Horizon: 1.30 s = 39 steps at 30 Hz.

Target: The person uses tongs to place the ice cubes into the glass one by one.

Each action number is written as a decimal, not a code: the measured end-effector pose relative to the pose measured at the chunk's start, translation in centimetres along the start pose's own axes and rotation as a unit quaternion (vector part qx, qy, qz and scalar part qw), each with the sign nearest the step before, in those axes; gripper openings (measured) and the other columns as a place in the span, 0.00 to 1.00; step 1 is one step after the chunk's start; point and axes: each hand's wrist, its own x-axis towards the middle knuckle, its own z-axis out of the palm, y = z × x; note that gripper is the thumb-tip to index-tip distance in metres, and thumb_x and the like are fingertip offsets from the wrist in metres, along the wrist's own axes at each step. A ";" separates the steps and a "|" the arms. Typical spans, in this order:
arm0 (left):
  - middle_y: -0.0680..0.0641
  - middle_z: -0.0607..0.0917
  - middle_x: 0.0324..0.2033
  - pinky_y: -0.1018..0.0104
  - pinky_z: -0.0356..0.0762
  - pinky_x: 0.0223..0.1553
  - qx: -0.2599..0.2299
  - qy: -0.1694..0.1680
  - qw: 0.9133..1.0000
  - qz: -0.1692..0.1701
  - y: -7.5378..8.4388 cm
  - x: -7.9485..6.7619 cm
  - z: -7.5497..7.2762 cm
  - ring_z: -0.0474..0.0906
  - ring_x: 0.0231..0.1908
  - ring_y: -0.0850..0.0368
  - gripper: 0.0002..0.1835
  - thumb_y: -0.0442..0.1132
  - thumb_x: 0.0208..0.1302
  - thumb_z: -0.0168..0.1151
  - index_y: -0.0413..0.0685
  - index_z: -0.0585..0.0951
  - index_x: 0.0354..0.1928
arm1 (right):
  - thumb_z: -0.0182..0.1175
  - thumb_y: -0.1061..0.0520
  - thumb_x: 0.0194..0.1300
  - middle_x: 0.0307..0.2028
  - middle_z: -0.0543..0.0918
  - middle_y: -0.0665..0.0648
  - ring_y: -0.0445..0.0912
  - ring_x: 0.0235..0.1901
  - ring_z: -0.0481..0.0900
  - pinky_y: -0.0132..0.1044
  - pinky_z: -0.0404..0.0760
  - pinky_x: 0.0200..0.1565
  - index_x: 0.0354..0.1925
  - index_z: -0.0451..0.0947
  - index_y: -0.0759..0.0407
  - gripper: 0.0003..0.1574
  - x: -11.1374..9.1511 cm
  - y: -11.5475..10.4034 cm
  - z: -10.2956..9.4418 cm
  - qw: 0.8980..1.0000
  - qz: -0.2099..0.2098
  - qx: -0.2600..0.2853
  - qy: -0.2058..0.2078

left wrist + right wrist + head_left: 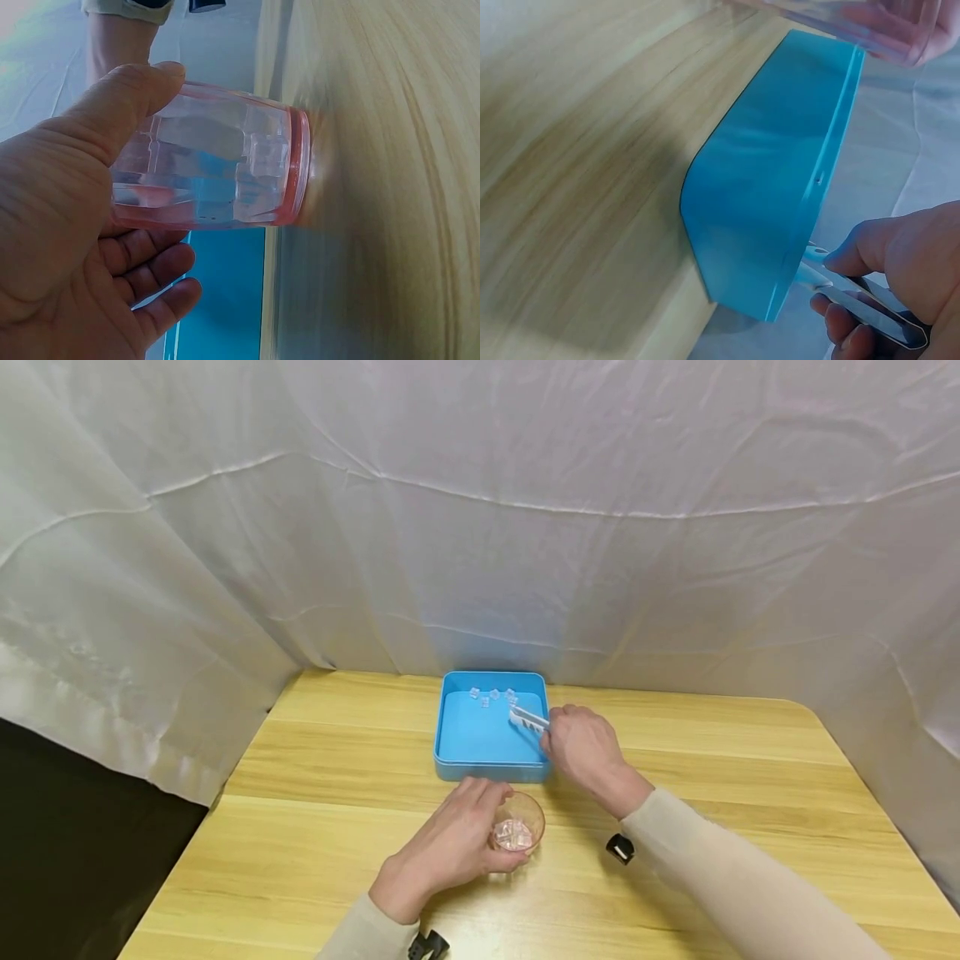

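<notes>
On a yellow wood-grained table (300, 827), as the head camera sees it, a transparent pink-tinted cup (536, 814) stands with its round mouth upward, a cluster of clear pieces (513, 835) glinting at its bottom. The left hand (461, 839) spans the cup, thumb on the near side and fingers on the far side, opened only as wide as what it holds. Just beyond sits a light-blue square tray (480, 739) with rounded corners, a few small clear cubes (485, 702) lying towards its far side. At its right edge the right hand (588, 752) is nearly closed round slim tongs (531, 720), whose white tips reach over the tray beside the cubes; whether they touch one I cannot tell.

Seen from the left wrist, the cup's clear walls show flat panels and ridges, with a deeper pink band around the base. The thumb presses along one side, while three fingers curl loosely at the other.

From the right wrist, thumb and fingers pinch the tongs, whose tips pass behind the tray's rim; the cup shows only in part, at the upper edge
</notes>
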 end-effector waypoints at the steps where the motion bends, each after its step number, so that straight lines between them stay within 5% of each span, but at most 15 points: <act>1: 0.48 0.83 0.55 0.58 0.76 0.63 0.000 0.000 1.000 0.000 0.0 0.0 0.0 0.74 0.57 0.55 0.40 0.60 0.57 0.78 0.44 0.76 0.65 | 0.62 0.58 0.66 0.20 0.69 0.53 0.47 0.21 0.67 0.37 0.69 0.20 0.24 0.73 0.61 0.14 -0.1 0.0 0.0 1.000 -0.002 0.001 0.006; 8: 0.49 0.82 0.56 0.58 0.76 0.63 -0.001 0.001 1.000 -0.001 0.0 -0.1 0.0 0.73 0.57 0.55 0.40 0.60 0.58 0.78 0.44 0.76 0.65 | 0.64 0.60 0.64 0.19 0.68 0.53 0.46 0.20 0.64 0.37 0.67 0.19 0.23 0.71 0.59 0.15 -1.3 0.2 -0.3 0.999 -0.014 0.023 0.047; 39: 0.49 0.82 0.57 0.59 0.76 0.63 0.001 -0.014 1.000 -0.016 -0.1 -0.1 -0.1 0.73 0.57 0.56 0.42 0.63 0.58 0.77 0.46 0.75 0.67 | 0.67 0.59 0.65 0.25 0.77 0.49 0.40 0.24 0.67 0.32 0.70 0.24 0.33 0.83 0.58 0.03 -7.9 0.7 -4.1 0.988 -0.013 0.134 0.081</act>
